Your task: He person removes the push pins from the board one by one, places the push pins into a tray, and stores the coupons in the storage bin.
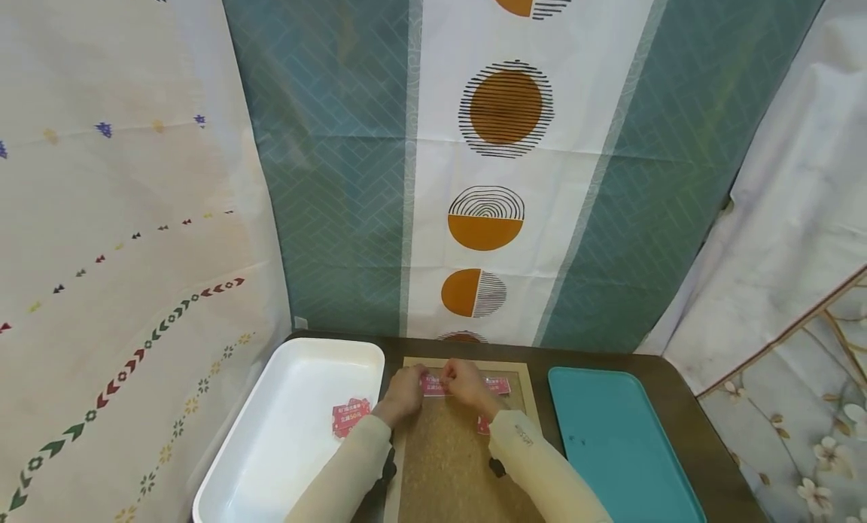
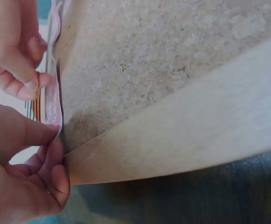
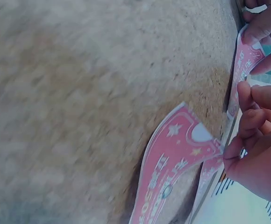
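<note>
A framed cork board lies on the dark table, with pink printed coupons along its far edge. At the far left corner my left hand pinches the end of a pink coupon between thumb and finger, plain in the left wrist view. Close by on the right, my right hand has curled fingers at the same coupon; whether something small sits between its fingertips is hidden. Another coupon lies to the right. A lower coupon, bent upward, has a clear round tack head on it.
A white tray stands left of the board, holding a small pile of pink coupons. To the right lies a teal tray with a few tiny clear things in it. Behind the table hangs a patterned curtain.
</note>
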{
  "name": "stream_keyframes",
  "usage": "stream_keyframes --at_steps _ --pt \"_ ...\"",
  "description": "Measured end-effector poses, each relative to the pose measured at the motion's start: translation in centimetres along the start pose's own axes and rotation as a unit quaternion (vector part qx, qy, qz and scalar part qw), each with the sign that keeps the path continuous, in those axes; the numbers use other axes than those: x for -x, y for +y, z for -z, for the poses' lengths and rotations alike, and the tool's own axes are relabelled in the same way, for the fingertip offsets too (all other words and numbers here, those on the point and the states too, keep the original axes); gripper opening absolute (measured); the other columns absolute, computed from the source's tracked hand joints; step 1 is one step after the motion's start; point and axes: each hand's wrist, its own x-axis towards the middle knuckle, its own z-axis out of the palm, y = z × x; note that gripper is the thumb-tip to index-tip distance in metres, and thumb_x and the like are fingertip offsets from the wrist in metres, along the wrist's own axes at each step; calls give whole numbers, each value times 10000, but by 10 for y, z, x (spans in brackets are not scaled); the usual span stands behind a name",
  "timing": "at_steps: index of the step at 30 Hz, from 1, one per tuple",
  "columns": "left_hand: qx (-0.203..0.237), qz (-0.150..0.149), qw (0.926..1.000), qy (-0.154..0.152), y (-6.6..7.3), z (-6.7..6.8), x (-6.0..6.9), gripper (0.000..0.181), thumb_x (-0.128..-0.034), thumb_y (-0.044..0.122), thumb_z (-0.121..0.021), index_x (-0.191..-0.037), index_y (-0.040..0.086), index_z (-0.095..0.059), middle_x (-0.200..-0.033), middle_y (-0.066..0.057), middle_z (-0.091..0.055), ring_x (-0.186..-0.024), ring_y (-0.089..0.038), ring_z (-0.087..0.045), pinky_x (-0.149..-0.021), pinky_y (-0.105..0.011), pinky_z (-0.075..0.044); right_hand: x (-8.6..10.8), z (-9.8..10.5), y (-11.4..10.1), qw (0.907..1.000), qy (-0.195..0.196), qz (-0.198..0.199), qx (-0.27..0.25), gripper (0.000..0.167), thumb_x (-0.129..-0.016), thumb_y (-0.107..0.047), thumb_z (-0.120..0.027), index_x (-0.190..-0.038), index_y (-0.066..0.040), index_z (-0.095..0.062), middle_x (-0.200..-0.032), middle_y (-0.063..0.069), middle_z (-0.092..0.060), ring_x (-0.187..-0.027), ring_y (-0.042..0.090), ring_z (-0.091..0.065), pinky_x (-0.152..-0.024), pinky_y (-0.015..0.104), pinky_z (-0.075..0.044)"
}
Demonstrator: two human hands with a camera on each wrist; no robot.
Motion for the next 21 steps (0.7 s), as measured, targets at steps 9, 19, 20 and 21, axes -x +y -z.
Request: stream_keyframes --at_steps 9,19,20,21 --pt "-76 -495 9982 320 3 8 4 341 -972 14 -665 -1312 -18 -670 -1203 -204 -730 -1014 -300 -693 -928 -507 -591 10 13 12 9982 146 492 301 73 -941 30 -682 -956 -21 -733 -867 59 -712 -766 114 -594 -707 282 -536" --pt "20 -1163 9920 484 16 31 8 336 -945 -44 -675 -1281 -48 -673 -1120 -215 -741 -810 -211 -614 -646 -323 -523 22 31 16 9986 276 454 27 146 -957 3 -671 -1012 -76 -782 -931 19 -737 -840 134 -629 -794 321 -575" --pt "68 -1158 9922 450 17 33 9 338 -948 -37 -678 -1286 -42 -673 -1089 -196 -738 -791 -200 -602 -614 -302 -499 23 32 16 9988 250 422 -43 146 -956 0 -677 -1019 -77 -784 -943 33 -743 -843 140 -635 -792 323 -580" --pt "105 -1159 9924 412 17 35 9 343 -950 -33 -679 -1292 -38 -672 -1045 -178 -730 -769 -189 -590 -588 -286 -479 24 34 17 9990 226 376 -108 146 -957 -4 -683 -1028 -79 -786 -952 42 -748 -845 142 -639 -785 320 -581"
